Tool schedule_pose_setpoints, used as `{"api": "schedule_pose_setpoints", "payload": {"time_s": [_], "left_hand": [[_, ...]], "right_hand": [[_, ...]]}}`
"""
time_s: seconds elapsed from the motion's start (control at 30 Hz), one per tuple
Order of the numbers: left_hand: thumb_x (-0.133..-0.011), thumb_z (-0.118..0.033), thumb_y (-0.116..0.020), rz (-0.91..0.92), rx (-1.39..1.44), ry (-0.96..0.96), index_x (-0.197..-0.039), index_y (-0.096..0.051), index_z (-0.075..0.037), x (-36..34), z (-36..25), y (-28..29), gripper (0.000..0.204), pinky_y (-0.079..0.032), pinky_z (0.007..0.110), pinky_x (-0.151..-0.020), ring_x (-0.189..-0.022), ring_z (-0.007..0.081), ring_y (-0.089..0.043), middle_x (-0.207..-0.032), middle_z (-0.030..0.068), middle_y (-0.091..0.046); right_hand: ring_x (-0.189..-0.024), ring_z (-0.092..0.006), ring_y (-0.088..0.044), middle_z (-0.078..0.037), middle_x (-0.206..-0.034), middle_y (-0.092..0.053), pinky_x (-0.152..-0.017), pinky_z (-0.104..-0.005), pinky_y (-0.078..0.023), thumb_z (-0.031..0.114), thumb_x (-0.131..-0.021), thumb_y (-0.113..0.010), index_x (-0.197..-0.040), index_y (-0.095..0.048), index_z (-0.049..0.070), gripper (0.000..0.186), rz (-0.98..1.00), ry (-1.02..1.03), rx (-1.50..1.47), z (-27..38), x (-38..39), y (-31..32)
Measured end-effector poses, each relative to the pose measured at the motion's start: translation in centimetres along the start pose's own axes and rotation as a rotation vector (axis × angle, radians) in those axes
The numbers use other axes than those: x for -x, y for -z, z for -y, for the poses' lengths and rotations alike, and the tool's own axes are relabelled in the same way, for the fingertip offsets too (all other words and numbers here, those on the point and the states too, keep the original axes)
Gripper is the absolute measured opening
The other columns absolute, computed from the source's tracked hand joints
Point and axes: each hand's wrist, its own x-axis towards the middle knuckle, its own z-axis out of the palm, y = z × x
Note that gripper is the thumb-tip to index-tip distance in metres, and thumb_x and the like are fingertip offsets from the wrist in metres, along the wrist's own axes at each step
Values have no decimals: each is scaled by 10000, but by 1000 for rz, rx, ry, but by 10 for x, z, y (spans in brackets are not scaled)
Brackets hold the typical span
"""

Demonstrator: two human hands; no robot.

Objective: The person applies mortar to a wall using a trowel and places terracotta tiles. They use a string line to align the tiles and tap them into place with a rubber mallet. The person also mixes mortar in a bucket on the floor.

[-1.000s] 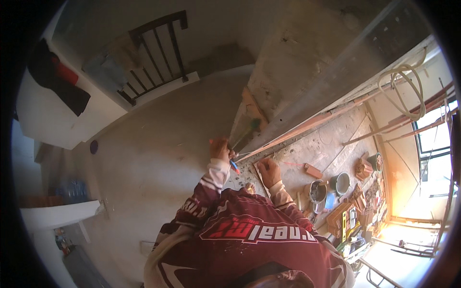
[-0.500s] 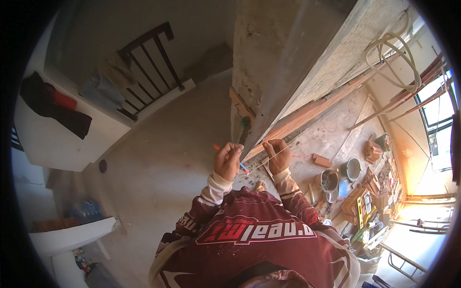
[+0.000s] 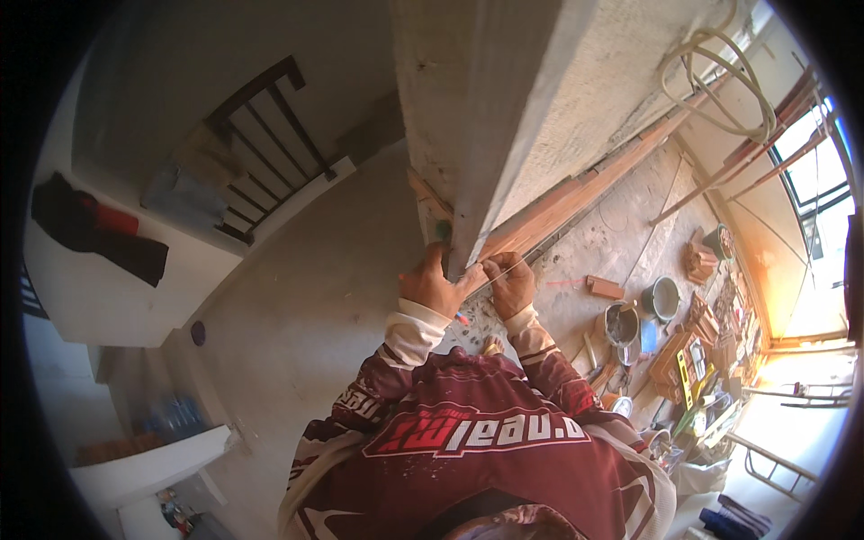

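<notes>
A long grey board (image 3: 493,117) runs along the end of the plastered wall (image 3: 576,117) in front of me. My left hand (image 3: 434,286) is closed around the board's lower end, one finger along its left side and the thumb stretched across toward my other hand. Just to the right, my right hand (image 3: 510,283) pinches a thin pale string (image 3: 506,272) close to the same corner. The two hands nearly touch. A small blue and red tip (image 3: 463,319) shows below my left hand; whether I hold it, I cannot tell. Behind the left fingers is a green thing (image 3: 443,229).
Reddish wood or brick edging (image 3: 576,211) follows the wall's foot. On the right floor lie a reddish block (image 3: 605,287), buckets (image 3: 661,300), a yellow level (image 3: 686,378) and rubble. Coiled pale cable (image 3: 720,85) hangs above. A dark railing (image 3: 279,135) stands left.
My left hand has gone from a pinch beside the board to a grip around its lower end. My right hand has come left, closer to it, with the string. The view has shifted slightly.
</notes>
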Motion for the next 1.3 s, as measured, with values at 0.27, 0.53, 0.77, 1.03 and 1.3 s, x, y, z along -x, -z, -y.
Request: {"api": "schedule_pose_setpoints", "payload": {"time_s": [0.27, 0.53, 0.77, 1.03, 1.3], "left_hand": [[-760, -330, -758, 111, -68, -80, -904, -660, -55, -13, -14, 10, 325, -534, 420, -630, -710, 363, -670, -801, 144, -688], [-734, -292, -791, 125, -165, -281, -933, -684, -42, -22, -4, 7, 336, -535, 405, -647, -735, 363, -666, -820, 149, -688], [-730, -258, -795, 151, -122, -346, -940, -678, -23, -23, 18, -3, 336, -533, 407, -633, -714, 365, -666, -811, 161, -688], [-749, -231, -792, 125, -69, -372, -887, -678, -1, -25, 14, -7, 292, -521, 381, -616, -673, 341, -671, -751, 153, -686], [-729, -223, -796, 124, -117, -370, -899, -668, -18, -23, 11, -5, 296, -534, 393, -625, -698, 358, -671, -791, 159, -685]], "right_hand": [[-977, -133, -477, -66, -1054, -488, -893, -283, -407, 312, -997, -524, -1172, -447, 28, 343, -539, 127, -205, -15, -44, 1], [-1108, -209, -461, -112, -1206, -458, -981, -355, -377, 474, -1009, -405, -1275, -425, 7, 538, -893, 158, -425, 21, -47, -20], [-1224, -262, -413, -158, -1312, -413, -1030, -395, -336, 477, -1027, -296, -1277, -428, -16, 569, -973, 167, -323, 31, -57, -52], [-1184, -257, -434, -159, -1267, -434, -1016, -405, -343, 473, -1024, -313, -1233, -454, -3, 539, -921, 250, -185, 20, -46, -60], [-1184, -264, -408, -178, -1293, -373, -1015, -423, -344, 466, -1020, -327, -1187, -441, 11, 498, -910, 290, -177, 27, -52, -55]]}}
